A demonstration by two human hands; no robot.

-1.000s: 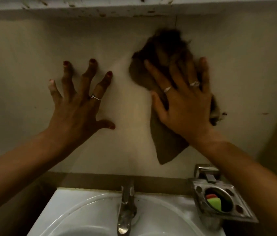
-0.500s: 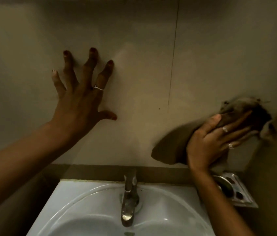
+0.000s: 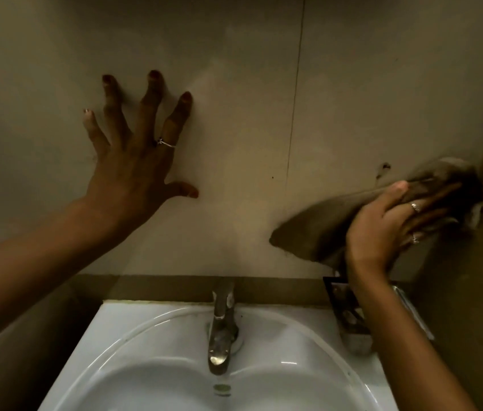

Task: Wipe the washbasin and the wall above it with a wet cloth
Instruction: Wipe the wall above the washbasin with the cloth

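Single head-worn wide-angle view, facing forward and down at the wall [image 3: 234, 84] from close range. Washbasin [image 3: 151, 336] along the bottom edge, cut off by the frame.

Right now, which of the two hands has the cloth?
The right hand, low by the right corner, presses the brown cloth to the wall. The left hand rests bare, fingers spread.
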